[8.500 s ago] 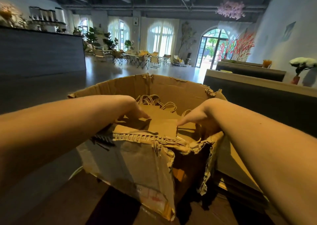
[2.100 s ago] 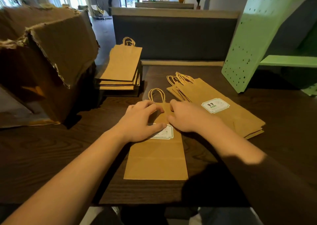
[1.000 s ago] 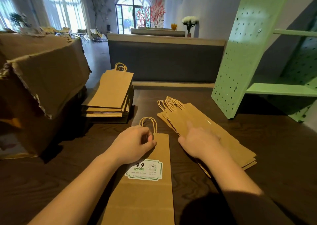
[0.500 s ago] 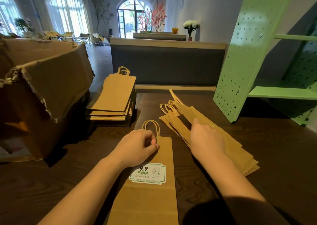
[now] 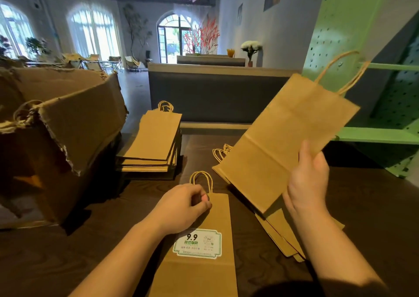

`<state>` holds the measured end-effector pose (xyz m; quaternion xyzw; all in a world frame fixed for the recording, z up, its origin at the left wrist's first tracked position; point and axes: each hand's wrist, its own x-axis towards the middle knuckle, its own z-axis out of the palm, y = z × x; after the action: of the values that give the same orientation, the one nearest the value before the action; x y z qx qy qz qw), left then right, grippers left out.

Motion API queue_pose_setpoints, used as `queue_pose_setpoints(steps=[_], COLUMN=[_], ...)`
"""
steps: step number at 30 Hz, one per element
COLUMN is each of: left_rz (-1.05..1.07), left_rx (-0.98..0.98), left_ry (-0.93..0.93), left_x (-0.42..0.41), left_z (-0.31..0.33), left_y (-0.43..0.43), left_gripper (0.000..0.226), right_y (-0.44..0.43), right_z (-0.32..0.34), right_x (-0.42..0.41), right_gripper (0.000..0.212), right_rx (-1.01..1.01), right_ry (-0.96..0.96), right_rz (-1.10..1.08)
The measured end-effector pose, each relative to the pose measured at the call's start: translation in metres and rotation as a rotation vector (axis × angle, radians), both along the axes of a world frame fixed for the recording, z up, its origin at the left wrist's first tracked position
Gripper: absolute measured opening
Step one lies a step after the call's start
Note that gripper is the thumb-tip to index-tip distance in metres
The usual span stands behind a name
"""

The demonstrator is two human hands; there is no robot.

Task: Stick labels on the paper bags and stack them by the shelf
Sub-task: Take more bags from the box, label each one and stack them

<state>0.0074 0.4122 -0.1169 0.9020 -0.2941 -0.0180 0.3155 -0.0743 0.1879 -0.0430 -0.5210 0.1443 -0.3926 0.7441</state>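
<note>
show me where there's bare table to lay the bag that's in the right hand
Bare table lies front-left, between the cardboard box and the labelled bag. More lies right, between the loose pile and the green shelf. The middle is crowded: back stack, left hand, labelled bag and pile sit close.

**Bare arms from hand to elbow**

Standing by, I see both arms uncovered. Behind the left hand (image 5: pixel 183 202) come a bare wrist and a bare left forearm (image 5: pixel 127 251), slim and smooth, running back to the edge of view. The right hand (image 5: pixel 306 183) is the same, with a bare wrist just behind it and the bare right forearm (image 5: pixel 333 249) beyond. One nail shows at the left fingertips and looks short. Further back from the right wrist the arm sinks into deep shadow and cannot be made out.
</note>
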Motion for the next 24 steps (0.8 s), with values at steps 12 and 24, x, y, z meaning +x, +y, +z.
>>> queue_pose_setpoints(steps=[12,24], left_rz=[0.162,0.259], left_rx=[-0.918,-0.361], left_ry=[0.689,0.367], left_x=[0.0,0.002], left_z=[0.032,0.029], left_y=[0.012,0.033], left_gripper=[0.025,0.028], right_y=[0.048,0.044], right_z=[-0.019,-0.038], right_x=[0.001,0.006], right_gripper=[0.031,0.064], right_rx=[0.0,-0.76], right_ry=[0.457,0.669], right_rz=[0.764,0.626])
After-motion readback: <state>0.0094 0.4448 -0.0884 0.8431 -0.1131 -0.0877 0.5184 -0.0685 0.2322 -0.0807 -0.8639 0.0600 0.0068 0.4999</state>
